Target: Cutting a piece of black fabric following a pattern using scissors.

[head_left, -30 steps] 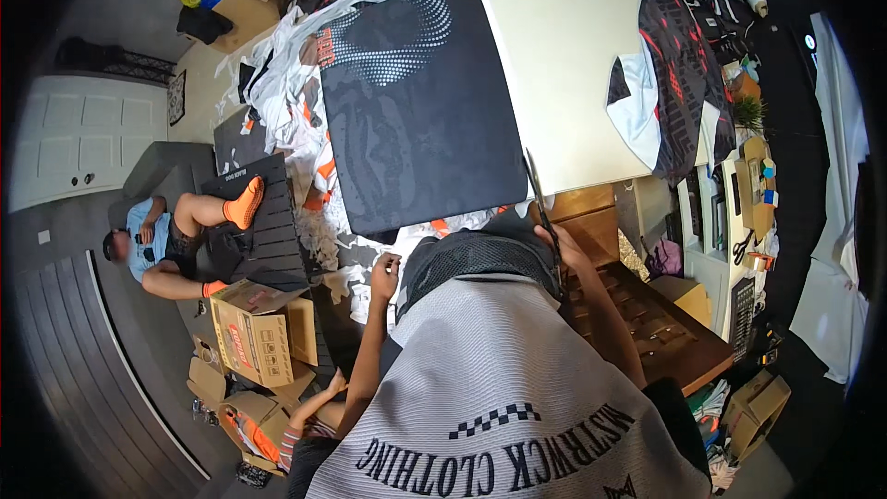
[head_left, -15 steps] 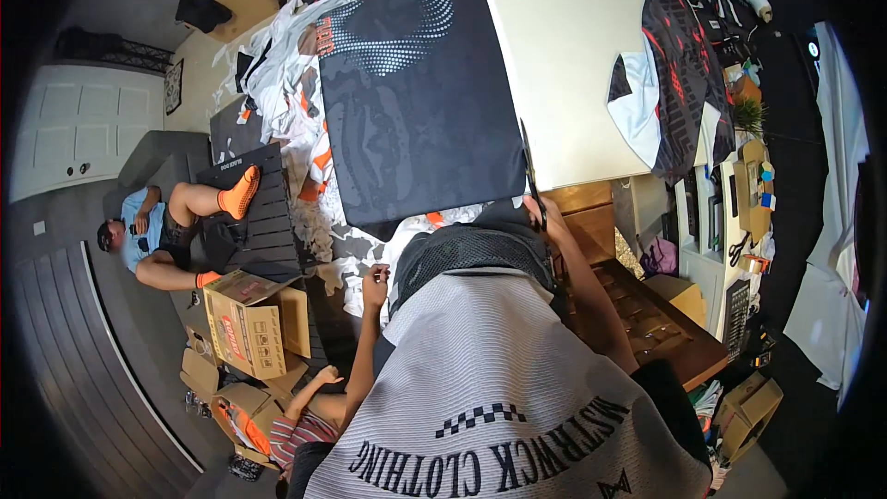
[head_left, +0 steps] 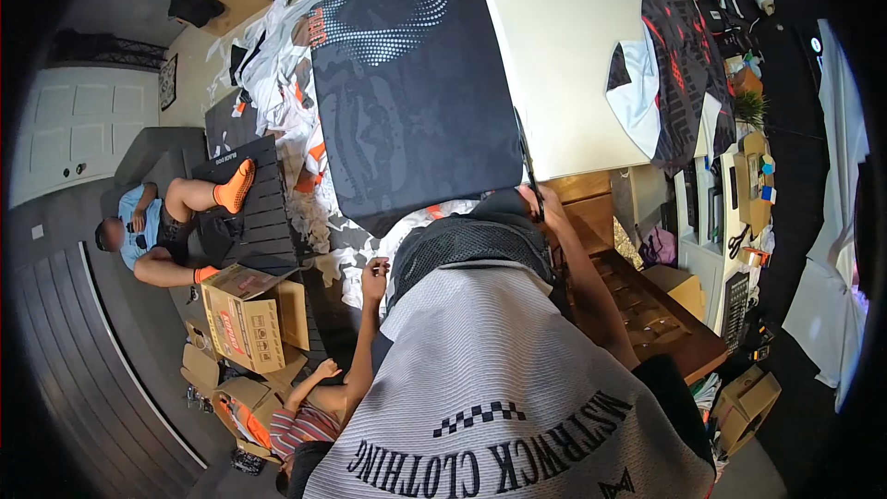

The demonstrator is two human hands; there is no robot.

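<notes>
A large black fabric panel [head_left: 416, 111] with white dots and a red mark lies over the near left part of the table. My right hand [head_left: 547, 206] is closed around the handles of dark scissors [head_left: 528, 157]. Their long blades point away from me, along the panel's right edge beside the white border. Whether the blades are apart is too small to tell. My left hand [head_left: 374, 279] hangs below the table's near side with its fingers curled. What those fingers hold, if anything, cannot be made out.
A cream board [head_left: 564, 65] spreads right of the panel, with a black, red and white garment piece [head_left: 679, 83] on it. White and orange scraps [head_left: 291, 92] heap at the left. Cardboard boxes [head_left: 249, 323], a seated person [head_left: 143, 222] and another person's hand [head_left: 327, 369] are on the left.
The view has shifted slightly, so the panel appears a little further left and up. My right hand still grips the scissors near the panel's edge; my left hand has barely moved.
</notes>
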